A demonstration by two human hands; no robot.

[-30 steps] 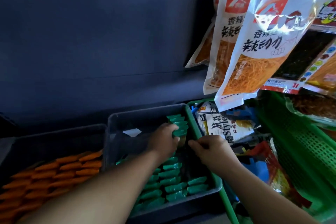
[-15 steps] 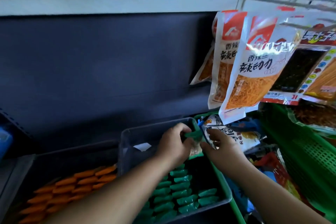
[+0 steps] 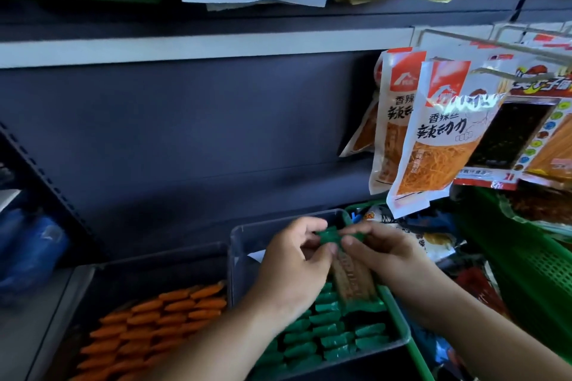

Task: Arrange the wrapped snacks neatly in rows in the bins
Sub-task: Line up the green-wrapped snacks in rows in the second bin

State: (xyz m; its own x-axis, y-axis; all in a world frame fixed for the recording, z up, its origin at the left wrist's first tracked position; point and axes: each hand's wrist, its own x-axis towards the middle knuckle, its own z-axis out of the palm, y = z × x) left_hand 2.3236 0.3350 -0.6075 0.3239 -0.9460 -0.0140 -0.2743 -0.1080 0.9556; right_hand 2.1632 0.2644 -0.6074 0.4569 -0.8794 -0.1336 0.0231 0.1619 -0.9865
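Green-ended snack sticks (image 3: 353,283) stood tilted over the far right part of the grey bin (image 3: 236,244); I noted the left hand (image 3: 291,263) and right hand (image 3: 390,257) both pinching their top ends, fingers curled. Rows of green snacks (image 3: 328,337) filled the bin's near half. Bare wall showed at its far left corner.

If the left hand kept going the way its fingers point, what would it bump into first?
Probably the right hand, which pinches the same green-wrapped snacks that the left hand holds; depth is unclear.
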